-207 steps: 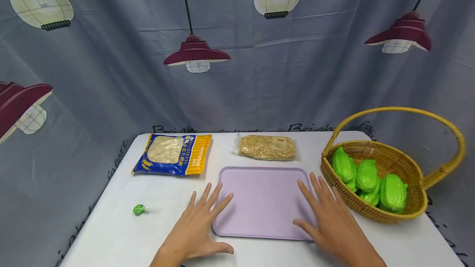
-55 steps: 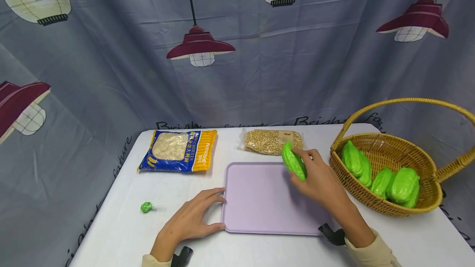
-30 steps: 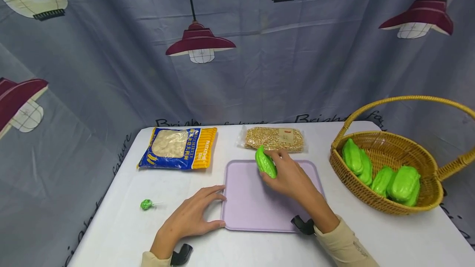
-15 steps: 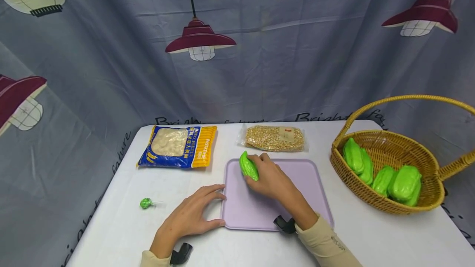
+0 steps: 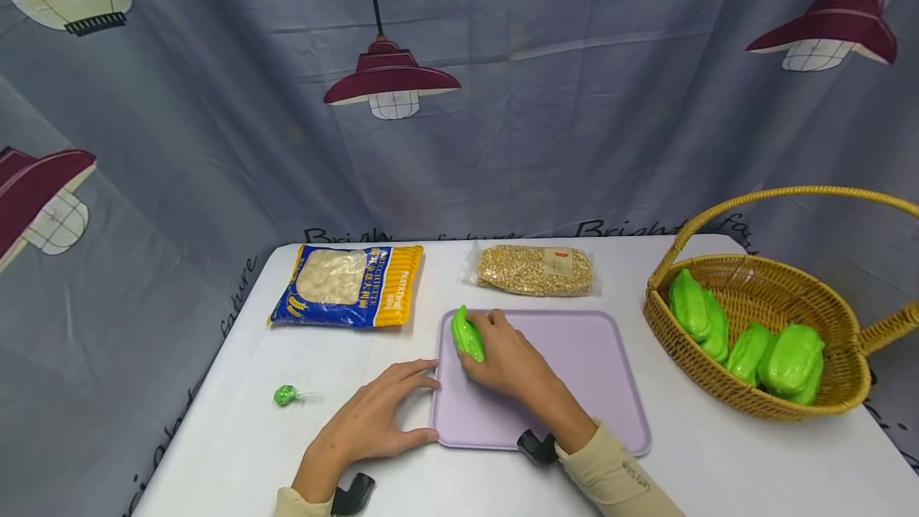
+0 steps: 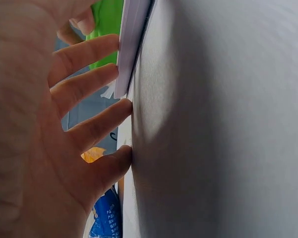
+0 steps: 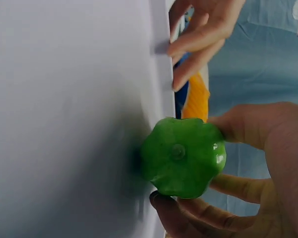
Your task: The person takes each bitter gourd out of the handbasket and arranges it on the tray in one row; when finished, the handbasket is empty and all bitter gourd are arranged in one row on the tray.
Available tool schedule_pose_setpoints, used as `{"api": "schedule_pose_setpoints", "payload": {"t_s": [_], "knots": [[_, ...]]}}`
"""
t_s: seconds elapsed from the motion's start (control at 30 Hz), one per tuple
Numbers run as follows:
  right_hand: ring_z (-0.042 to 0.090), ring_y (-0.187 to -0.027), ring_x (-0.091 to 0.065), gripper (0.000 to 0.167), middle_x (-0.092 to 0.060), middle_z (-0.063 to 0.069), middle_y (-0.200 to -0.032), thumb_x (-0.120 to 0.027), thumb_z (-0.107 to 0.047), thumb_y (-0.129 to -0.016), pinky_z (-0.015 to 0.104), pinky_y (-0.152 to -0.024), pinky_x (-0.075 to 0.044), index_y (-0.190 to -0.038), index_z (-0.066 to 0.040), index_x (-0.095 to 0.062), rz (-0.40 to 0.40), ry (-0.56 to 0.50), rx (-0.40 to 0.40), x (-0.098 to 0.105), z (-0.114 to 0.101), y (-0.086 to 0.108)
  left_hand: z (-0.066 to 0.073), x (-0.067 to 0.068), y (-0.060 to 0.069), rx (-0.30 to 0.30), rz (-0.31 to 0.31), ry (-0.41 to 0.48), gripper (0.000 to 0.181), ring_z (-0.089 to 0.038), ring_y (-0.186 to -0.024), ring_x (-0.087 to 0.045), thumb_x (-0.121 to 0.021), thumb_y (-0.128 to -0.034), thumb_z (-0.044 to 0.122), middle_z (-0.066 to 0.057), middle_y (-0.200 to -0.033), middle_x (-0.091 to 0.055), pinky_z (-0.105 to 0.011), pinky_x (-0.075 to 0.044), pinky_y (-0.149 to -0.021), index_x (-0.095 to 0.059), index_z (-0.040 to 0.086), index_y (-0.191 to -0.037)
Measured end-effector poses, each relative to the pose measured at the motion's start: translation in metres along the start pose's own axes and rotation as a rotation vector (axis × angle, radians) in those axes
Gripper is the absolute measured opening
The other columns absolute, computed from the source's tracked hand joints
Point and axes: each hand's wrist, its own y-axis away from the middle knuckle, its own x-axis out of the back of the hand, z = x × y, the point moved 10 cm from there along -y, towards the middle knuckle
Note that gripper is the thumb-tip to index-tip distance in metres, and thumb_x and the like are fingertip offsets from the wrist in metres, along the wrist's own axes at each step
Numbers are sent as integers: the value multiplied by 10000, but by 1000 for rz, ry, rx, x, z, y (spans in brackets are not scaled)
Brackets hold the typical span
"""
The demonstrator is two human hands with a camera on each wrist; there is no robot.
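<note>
Tray (image 5: 581, 357), head view: one, lilac, shallow, rounded corners, flat on a white table (image 5: 345, 353).
Right hand (image 5: 506, 353), head view: over the tray's left half, thumb and fingers curled round one green vegetable (image 5: 468, 335).
Held piece, head view: ridged, tilted, over the tray's far left part.
Left hand (image 5: 373, 413), head view: at the tray's left edge, fingers spread, tips against the edge, nothing gripped.
Basket (image 5: 692, 369), head view: one, woven, tan, tall arched handle, right side of the table; several other green vegetables (image 5: 691, 305) inside.
Pasta bag (image 5: 345, 287), head view: blue and yellow, lying at the table's far left.
Grain bag (image 5: 534, 270), head view: clear, lying beyond the tray, apart from it.
Lollipop (image 5: 285, 395), head view: green head, pale stick, left of the left hand.
Sleeves (image 5: 617, 473), head view: two, beige.
Curtain (image 5: 574, 150), head view: grey-blue, with printed lamps (image 5: 391, 78), behind the table.
Left fingers, left wrist view: spread, slightly bent; two tips at the tray's rim, two just beyond its corner.
Backdrop, left wrist view: green vegetable partly showing; pasta bag partly hidden.
Right grip, right wrist view: thumb on one side, fingers opposite, lobed end facing the camera.
Clearance, right wrist view: vegetable close to the tray; contact cannot be told.
</note>
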Motion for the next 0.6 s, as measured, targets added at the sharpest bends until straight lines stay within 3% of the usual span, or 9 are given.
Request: {"api": "schedule_pose_setpoints", "payload": {"t_s": [0.23,0.6], "knots": [[267,-858,-671,548,-636,254,-1293,-794,-316,-985,415,-682,-616,-1463,-117,-614,28,0,49,-4,-9,1,3,2,3,-26,31,-12,595,-186,-1487,-508,-889,-843,546,49,-1619,-534,-439,-492,-1197,-704,280,-1342],[372,-1052,-725,557,-605,268,-1423,-732,-336,-1021,507,-837,-654,-1494,-67,-612,33,-10,56,-3,-10,-1,3,2,1,-52,45,-20,596,-183,-1478,-516,-884,-850,552,54,-1618,-532,-435,-503,-1185,-703,269,-1343]]}}
